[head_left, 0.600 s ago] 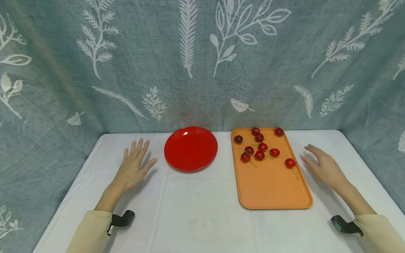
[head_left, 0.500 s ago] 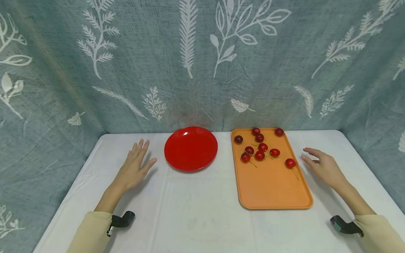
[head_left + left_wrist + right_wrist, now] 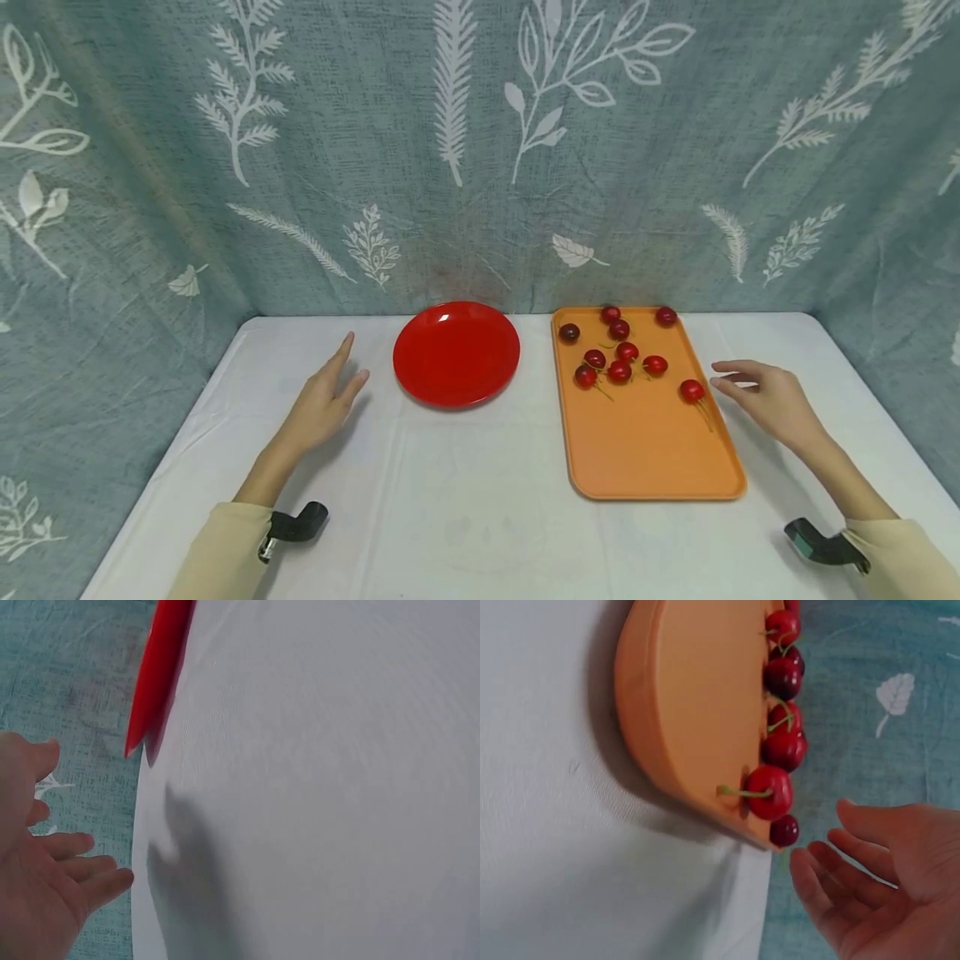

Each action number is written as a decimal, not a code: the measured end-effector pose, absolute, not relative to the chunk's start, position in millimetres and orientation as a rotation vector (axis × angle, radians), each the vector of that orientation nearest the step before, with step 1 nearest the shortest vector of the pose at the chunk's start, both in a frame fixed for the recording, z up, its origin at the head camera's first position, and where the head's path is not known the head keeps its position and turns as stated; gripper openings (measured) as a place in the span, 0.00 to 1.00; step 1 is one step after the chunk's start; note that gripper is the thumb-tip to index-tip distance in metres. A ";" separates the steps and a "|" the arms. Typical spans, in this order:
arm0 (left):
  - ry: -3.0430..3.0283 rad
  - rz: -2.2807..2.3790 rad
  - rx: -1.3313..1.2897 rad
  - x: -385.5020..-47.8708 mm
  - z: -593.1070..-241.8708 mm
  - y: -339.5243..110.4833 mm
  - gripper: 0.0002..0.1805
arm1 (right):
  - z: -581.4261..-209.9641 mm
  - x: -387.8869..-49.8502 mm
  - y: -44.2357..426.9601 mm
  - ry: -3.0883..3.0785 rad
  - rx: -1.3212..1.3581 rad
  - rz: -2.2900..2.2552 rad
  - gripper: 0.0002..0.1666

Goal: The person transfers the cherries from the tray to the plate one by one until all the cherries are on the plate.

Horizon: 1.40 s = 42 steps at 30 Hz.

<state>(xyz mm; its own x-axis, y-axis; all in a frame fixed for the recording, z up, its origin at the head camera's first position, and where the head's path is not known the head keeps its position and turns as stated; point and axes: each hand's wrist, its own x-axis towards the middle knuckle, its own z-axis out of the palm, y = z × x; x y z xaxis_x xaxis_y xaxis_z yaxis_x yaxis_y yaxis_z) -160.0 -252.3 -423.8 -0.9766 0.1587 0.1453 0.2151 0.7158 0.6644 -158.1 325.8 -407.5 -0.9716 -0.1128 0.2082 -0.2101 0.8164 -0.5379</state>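
Observation:
Left of the red plate (image 3: 456, 356), my left hand (image 3: 321, 408) hovers over the white cloth with fingers extended and thumb apart; in the left wrist view the palm and fingers (image 3: 105, 889) hold nothing. My right hand (image 3: 778, 404) is just off the right edge of the orange tray (image 3: 645, 450). Its fingers bend loosely and nothing lies between them. Closest to it is a red cherry (image 3: 692, 391) with its stem, on the tray's right side. Several more cherries (image 3: 619, 372) lie toward the tray's far end, seen also as a row of cherries (image 3: 784, 750) in the right wrist view.
A white cloth (image 3: 480, 517) covers the table. Behind it hangs a green-grey curtain (image 3: 480, 225) with white leaf prints, close to the far edges of plate and tray. A black wrist camera (image 3: 300, 523) sits on the left sleeve, another black camera (image 3: 825, 546) on the right.
My right hand's fingers have bent and drawn nearer the thumb, shifting slightly toward the tray. The left hand has turned, its fingers now lined up behind one another. The head view has shifted slightly.

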 end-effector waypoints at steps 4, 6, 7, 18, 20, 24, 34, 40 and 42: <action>-2.816 -1.205 -0.283 -158.9 -421.5 -249.0 0.37 | -404.2 -155.3 321.1 -2.826 0.290 0.854 0.14; -2.802 -1.244 -0.270 -158.5 -420.8 -247.7 0.36 | -402.5 -154.2 319.1 -2.837 0.301 0.837 0.13; -2.793 -1.267 -0.263 -158.4 -420.9 -247.2 0.36 | -401.5 -153.5 318.1 -2.849 0.298 0.834 0.12; -2.626 -1.780 -0.087 -166.2 -422.7 -234.7 0.32 | -398.0 -146.9 310.9 -3.043 0.170 0.864 0.15; -2.587 -1.876 0.038 -167.5 -421.1 -231.7 0.32 | -397.0 -147.2 310.2 -3.057 0.159 0.865 0.15; -2.492 -2.034 0.318 -169.6 -419.1 -228.8 0.31 | -395.4 -147.9 308.8 -3.067 0.138 0.862 0.13; -2.352 -2.281 0.380 -174.8 -420.0 -217.9 0.31 | -391.3 -151.8 308.4 -3.146 0.044 0.867 0.15; -2.341 -2.347 0.450 -175.5 -419.6 -212.9 0.33 | -394.8 -150.8 306.2 -3.202 0.031 0.885 0.12; -2.313 -2.371 0.477 -176.7 -419.6 -211.9 0.33 | -395.9 -150.8 305.0 -3.207 0.031 0.873 0.10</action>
<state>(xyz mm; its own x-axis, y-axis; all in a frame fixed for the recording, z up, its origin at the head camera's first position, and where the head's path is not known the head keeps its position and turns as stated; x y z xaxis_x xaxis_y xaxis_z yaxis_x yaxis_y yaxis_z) -176.7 -211.9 -419.6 -0.9390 -0.0510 -0.3402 -0.3389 -0.0338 0.9402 -150.8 305.0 -395.9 -0.9832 -0.0657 -0.1703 0.0297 0.8630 -0.5043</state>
